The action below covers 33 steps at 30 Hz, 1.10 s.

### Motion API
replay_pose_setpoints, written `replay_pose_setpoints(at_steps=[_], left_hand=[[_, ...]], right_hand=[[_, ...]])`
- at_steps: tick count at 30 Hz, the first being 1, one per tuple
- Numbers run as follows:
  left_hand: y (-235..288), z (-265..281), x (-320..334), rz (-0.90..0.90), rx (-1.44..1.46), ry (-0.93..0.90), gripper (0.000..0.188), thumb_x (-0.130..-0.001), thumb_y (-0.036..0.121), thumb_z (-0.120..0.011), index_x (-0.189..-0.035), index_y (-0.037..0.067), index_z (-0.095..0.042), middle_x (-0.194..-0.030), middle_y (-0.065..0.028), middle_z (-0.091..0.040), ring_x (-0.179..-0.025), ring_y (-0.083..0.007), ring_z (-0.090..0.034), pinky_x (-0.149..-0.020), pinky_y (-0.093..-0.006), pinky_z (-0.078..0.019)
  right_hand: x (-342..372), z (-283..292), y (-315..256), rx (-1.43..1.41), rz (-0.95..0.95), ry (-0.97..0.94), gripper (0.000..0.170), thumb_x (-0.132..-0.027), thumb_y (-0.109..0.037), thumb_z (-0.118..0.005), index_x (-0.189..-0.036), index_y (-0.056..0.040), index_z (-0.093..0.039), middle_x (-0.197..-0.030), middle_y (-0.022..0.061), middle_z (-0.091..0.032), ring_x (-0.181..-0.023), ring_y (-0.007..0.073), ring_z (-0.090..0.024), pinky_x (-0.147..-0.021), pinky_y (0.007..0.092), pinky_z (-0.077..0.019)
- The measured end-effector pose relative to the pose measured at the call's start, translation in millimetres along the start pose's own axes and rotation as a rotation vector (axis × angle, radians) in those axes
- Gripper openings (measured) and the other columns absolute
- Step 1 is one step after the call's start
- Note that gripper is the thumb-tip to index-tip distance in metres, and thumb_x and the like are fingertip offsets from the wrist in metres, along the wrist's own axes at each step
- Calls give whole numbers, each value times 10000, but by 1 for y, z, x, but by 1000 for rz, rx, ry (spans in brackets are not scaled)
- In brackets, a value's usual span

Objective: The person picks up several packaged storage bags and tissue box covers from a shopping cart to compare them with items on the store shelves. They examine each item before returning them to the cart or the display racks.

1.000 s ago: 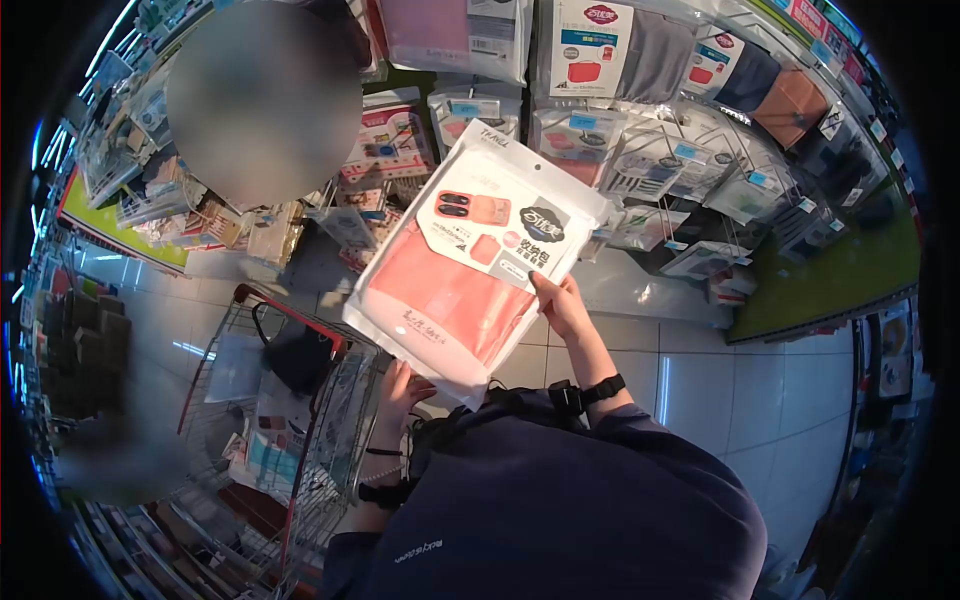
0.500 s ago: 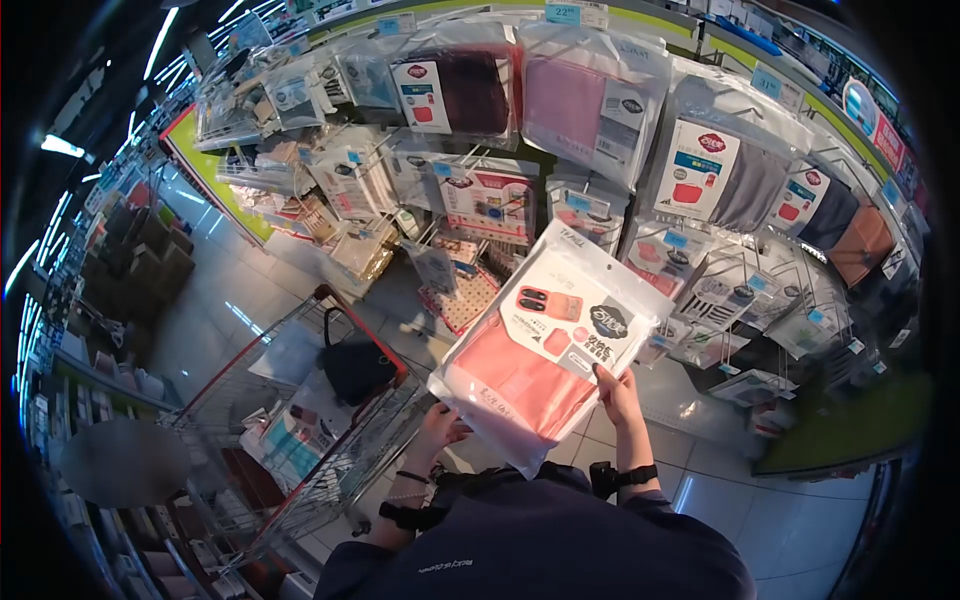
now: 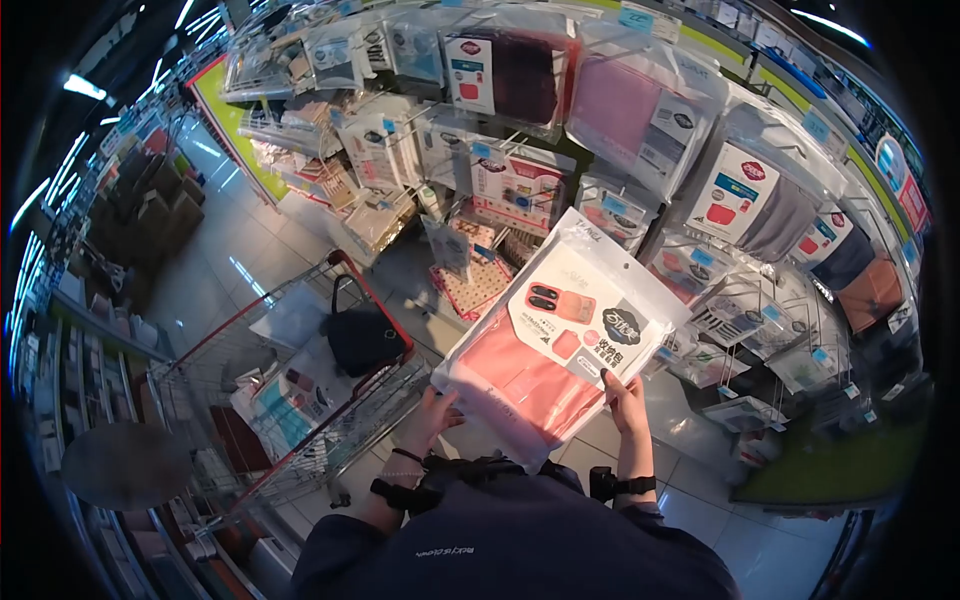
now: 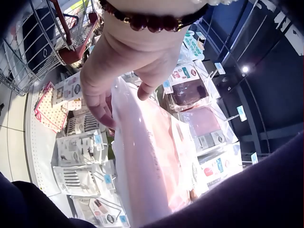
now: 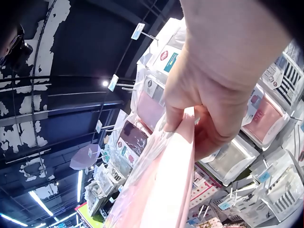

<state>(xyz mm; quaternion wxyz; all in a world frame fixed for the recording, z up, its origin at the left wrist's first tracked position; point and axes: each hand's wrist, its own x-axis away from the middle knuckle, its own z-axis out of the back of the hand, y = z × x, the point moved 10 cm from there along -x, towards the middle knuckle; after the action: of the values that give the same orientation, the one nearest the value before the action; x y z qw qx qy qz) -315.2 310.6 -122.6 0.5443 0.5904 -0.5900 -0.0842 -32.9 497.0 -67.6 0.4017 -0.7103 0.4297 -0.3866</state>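
A flat clear plastic package with a pink storage bag (image 3: 530,385) inside is held tilted in front of the body. Its white printed label shows shoes and a pouch. My right hand (image 3: 628,403) grips the right edge, thumb on the front; the right wrist view shows the fingers (image 5: 209,135) behind it. At the lower left corner is my left hand (image 3: 428,418). In the left wrist view its thumb (image 4: 146,90) lies over the front side of the package and its fingers (image 4: 99,107) curl round the other side.
A shopping cart (image 3: 372,410) on the left carries a dark handbag (image 3: 360,340) and several packages. Ahead, a rack holds hanging packaged bags, among them a purple one (image 3: 615,105) and a grey one (image 3: 780,215). Stacked boxes (image 3: 165,205) stand far left on the tiled floor (image 3: 235,225).
The head view has tilted up and swung, showing more of the rack and aisle. Both hands stay at the package, which sits lower and further right in view than a second ago.
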Motion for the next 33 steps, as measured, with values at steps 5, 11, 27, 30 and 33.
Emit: replay_pose_setpoints(at_steps=[5, 11, 27, 30, 33], left_hand=[[0, -12, -2, -1, -29, -25, 421, -827, 184, -509, -1169, 111, -274, -994, -97, -527, -759, -206, -586, -642, -313, -486], [-3, -15, 6, 36, -60, 11, 362, -844, 170, -485, -1156, 91, -321, -970, -84, -545, -767, -186, -586, -638, -293, -487], [-8, -14, 20, 59, -131, -33, 287, -871, 236, -427, -1116, 90, -395, -957, -113, -550, -808, -196, -575, -688, -282, -454], [-13, -13, 18, 61, -161, -32, 277, -873, 241, -424, -1105, 93, -400, -946, -108, -552, -798, -189, -572, -687, -279, -452], [-18, -12, 16, 45, -175, -42, 264, -874, 243, -423, -1091, 94, -408, -932, -106, -554, -792, -182, -568, -688, -275, -452]], right_hand=[[4, 2, -12, -24, 37, 47, 87, -786, -70, -570, -862, -31, -550, -678, -2, -555, -519, 55, -453, -455, 187, -336], [-1, 12, -1, -9, 11, 29, 65, -794, -82, -560, -834, -31, -549, -650, -12, -528, -512, 54, -417, -455, 195, -308], [1, 43, 11, 8, -13, 175, 262, -779, -102, -598, -1007, -29, -493, -834, 40, -589, -656, 99, -540, -490, 206, -408], [6, 47, 5, 14, -16, 207, 266, -779, -96, -596, -1012, -26, -488, -869, 49, -587, -710, 112, -552, -533, 223, -435], [5, 58, 11, 24, -12, 233, 273, -780, -89, -592, -1023, -27, -483, -906, 58, -581, -758, 131, -558, -585, 251, -460]])
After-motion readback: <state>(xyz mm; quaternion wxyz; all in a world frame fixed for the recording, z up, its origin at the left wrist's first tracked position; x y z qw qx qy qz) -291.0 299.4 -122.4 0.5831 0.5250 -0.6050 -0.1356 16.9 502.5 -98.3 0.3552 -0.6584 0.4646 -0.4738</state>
